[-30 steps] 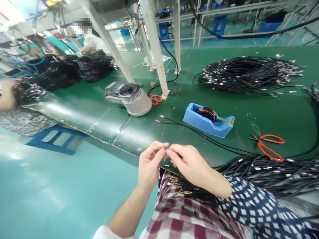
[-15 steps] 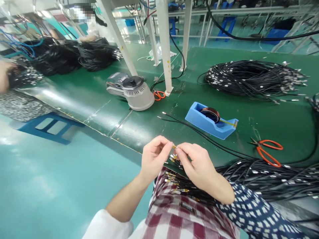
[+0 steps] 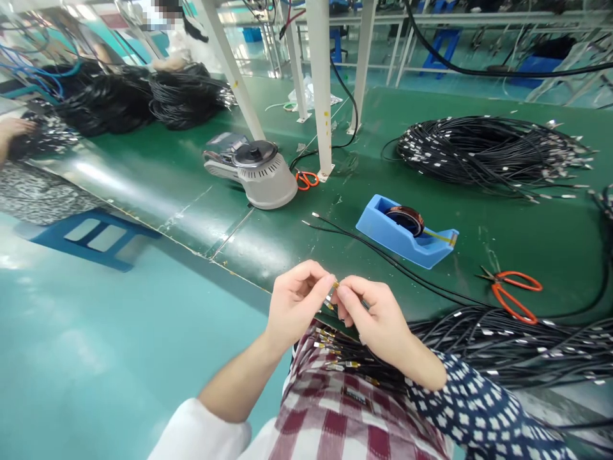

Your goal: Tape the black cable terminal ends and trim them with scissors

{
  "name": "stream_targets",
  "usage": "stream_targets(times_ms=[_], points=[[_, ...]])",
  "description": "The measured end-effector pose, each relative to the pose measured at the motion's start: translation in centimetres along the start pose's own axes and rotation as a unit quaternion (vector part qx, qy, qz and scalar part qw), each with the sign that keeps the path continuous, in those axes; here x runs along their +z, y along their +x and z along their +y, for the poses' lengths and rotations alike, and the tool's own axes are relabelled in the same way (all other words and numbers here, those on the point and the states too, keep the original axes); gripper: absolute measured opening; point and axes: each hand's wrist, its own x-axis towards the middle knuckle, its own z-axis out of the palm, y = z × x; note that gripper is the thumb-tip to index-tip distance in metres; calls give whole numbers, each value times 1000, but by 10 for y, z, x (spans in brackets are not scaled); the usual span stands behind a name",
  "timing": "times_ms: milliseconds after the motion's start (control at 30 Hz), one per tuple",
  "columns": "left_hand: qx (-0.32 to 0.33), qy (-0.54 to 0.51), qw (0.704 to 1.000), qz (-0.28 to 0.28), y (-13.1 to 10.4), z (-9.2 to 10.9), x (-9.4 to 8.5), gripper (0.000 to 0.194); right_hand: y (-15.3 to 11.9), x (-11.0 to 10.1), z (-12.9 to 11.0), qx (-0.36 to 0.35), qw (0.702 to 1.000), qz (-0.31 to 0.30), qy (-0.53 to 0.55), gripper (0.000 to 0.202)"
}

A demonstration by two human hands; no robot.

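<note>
Hands have barely shifted since half a second ago; right hand's lower fingers now show curled beneath its thumb, and the whole view has slid slightly. Left hand and right hand meet just over the counter's near edge, tip to tip. Gold piece sits between them: left thumb and index pinch one end, right thumb and index pinch the other. Too small to tell what it's fixed to. Cable ends show just below the fingertips, partly hidden. More black cables with gold-banded ends lie across the lap, on the checked apron.

On the green counter: blue dispenser beyond the right hand, brown tape roll in it, yellow strip reaching its cutter. Two loose cables run along its near side. Orange scissors right of that, blades spread, just beyond the right-hand bundle. Coil farther back. Grey machine stands left of centre, second scissors beside it, near a white post. Far left: co-worker's hand over cable ends, blue stool below.
</note>
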Motion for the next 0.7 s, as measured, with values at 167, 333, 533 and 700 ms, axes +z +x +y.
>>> stream_targets(times_ms=[167,333,533,700], points=[[-18,-10,1000,-16,-1,3,4,23,-1,2,4,30,995,-5,98,37],[1,-11,1000,-6,-4,2,15,21,-8,1,2,-37,997,52,-48,36],[-17,-7,1000,4,-1,-3,18,24,-8,-1,6,15,999,35,37,37],[-92,-79,993,-15,5,-10,16,27,-9,-8,10,43,994,-11,104,38]])
